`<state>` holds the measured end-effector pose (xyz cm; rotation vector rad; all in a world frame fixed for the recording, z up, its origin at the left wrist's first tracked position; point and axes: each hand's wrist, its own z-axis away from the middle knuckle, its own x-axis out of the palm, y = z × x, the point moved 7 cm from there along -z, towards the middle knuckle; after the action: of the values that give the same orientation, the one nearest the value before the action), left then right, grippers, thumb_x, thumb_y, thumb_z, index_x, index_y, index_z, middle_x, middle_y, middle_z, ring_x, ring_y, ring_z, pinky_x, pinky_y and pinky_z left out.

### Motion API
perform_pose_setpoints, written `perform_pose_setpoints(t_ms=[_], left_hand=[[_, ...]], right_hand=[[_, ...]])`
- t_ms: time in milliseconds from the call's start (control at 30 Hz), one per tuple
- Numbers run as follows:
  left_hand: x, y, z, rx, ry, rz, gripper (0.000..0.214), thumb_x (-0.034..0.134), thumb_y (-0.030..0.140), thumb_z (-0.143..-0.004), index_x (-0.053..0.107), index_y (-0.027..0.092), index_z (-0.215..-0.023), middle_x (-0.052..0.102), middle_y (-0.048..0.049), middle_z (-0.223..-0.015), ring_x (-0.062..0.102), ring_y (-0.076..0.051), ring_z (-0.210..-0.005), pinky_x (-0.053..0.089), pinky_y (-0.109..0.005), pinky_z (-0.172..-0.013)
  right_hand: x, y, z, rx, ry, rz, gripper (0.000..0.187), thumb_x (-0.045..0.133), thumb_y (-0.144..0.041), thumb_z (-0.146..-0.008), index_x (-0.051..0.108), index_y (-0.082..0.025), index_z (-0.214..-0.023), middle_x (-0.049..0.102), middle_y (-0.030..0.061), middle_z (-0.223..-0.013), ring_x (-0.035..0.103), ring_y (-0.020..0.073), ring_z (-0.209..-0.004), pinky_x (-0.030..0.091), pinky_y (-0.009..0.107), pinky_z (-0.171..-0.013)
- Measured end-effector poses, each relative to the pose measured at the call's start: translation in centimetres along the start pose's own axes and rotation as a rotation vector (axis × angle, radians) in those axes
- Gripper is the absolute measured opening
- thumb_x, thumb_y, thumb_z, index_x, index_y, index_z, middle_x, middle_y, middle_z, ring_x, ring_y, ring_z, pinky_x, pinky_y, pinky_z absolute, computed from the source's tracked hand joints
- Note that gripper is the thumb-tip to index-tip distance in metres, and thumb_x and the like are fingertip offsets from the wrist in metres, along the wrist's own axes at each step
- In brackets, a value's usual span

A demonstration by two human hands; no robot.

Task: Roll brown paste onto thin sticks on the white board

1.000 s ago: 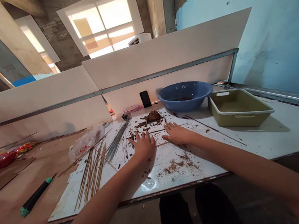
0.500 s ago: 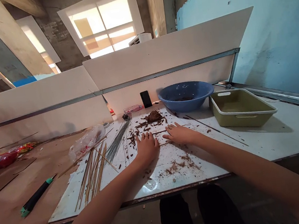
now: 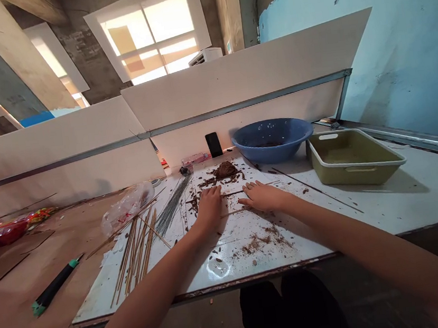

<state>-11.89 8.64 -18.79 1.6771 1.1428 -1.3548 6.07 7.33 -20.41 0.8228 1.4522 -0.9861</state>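
Observation:
A thin dark stick (image 3: 234, 193) runs crosswise on the white board between my two hands. My left hand (image 3: 209, 207) is at its left end, fingers drawn together and bent over it, thumb mostly hidden. My right hand (image 3: 262, 196) lies flat on the right part of the stick, fingers stretched out, a ring on one finger. A second thin stick (image 3: 236, 212) lies just nearer to me, parallel to the first. Beyond the hands sits a lump of dark brown paste (image 3: 225, 169) with small brown rolled bits around it.
Bamboo sticks (image 3: 134, 254) and thin wires (image 3: 172, 207) lie left, beside a plastic bag (image 3: 128, 204) and a black-green tool (image 3: 56, 287). A blue basin (image 3: 273, 152) and green bin (image 3: 358, 173) stand at back right. A phone (image 3: 213, 144) leans against the partition. Brown crumbs (image 3: 266, 240) lie in front.
My left hand has shifted slightly left and its spread fingers have come together, baring more of the dark stick. My right hand stays in nearly the same place.

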Motion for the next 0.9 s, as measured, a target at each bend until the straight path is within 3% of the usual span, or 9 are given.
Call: perform_pose_setpoints(t_ms=[133, 233, 400, 533, 700, 900], left_hand=[[-1.1, -3.7, -1.7, -0.107, 0.052, -0.004, 0.043, 0.047, 0.026, -0.114, 0.082, 0.023, -0.139, 0.077, -0.0122, -0.143, 0.059, -0.033, -0.138, 0.047, -0.044, -0.122], [-0.8, -4.7, -2.6, -0.129, 0.099, 0.026, 0.038, 0.053, 0.03, -0.113, 0.086, 0.023, -0.131, 0.077, -0.0135, -0.137, 0.059, -0.035, -0.132, 0.048, -0.046, -0.118], [1.4, -4.8, -4.0, -0.1, 0.141, 0.153, 0.027, 0.063, 0.027, -0.108, 0.089, 0.022, -0.115, 0.08, -0.015, -0.121, 0.064, -0.035, -0.121, 0.047, -0.049, -0.114], [2.0, -5.0, -4.2, -0.081, 0.23, 0.195, 0.019, 0.067, 0.024, -0.105, 0.086, 0.022, -0.103, 0.081, -0.0147, -0.116, 0.063, -0.037, -0.119, 0.048, -0.05, -0.11], [1.9, -5.4, -3.8, -0.103, 0.3, 0.293, 0.016, 0.067, 0.016, -0.104, 0.08, 0.022, -0.111, 0.083, -0.0123, -0.112, 0.063, -0.037, -0.12, 0.052, -0.046, -0.101], [1.6, -4.9, -3.7, -0.048, 0.345, 0.256, 0.023, 0.057, 0.017, -0.11, 0.08, 0.018, -0.111, 0.082, -0.0164, -0.117, 0.064, -0.037, -0.119, 0.05, -0.049, -0.109]], right_hand=[[0.3, 0.2, -0.2, -0.002, 0.002, -0.022, 0.084, 0.032, -0.067, -0.116, 0.057, -0.006, -0.168, 0.062, 0.0291, -0.167, 0.055, 0.0443, -0.158, 0.036, 0.051, -0.132], [0.5, 0.5, -0.5, -0.013, 0.016, -0.027, 0.084, 0.031, -0.067, -0.116, 0.057, -0.007, -0.168, 0.06, 0.0283, -0.168, 0.056, 0.0445, -0.157, 0.037, 0.052, -0.132], [0.9, 0.8, -0.7, -0.014, 0.023, -0.045, 0.084, 0.034, -0.07, -0.115, 0.056, -0.009, -0.169, 0.058, 0.0278, -0.171, 0.054, 0.0446, -0.159, 0.038, 0.053, -0.133], [1.0, 0.8, -0.9, -0.015, 0.021, -0.051, 0.083, 0.035, -0.07, -0.115, 0.057, -0.011, -0.169, 0.057, 0.0268, -0.172, 0.054, 0.0437, -0.16, 0.037, 0.053, -0.134], [0.5, 0.5, -0.6, -0.007, 0.016, -0.038, 0.079, 0.037, -0.064, -0.116, 0.057, -0.008, -0.169, 0.058, 0.0286, -0.171, 0.055, 0.0442, -0.159, 0.04, 0.053, -0.131], [0.5, 0.6, -0.4, -0.019, 0.041, -0.035, 0.078, 0.039, -0.063, -0.116, 0.057, -0.008, -0.168, 0.06, 0.0289, -0.169, 0.057, 0.0437, -0.157, 0.039, 0.052, -0.131]])
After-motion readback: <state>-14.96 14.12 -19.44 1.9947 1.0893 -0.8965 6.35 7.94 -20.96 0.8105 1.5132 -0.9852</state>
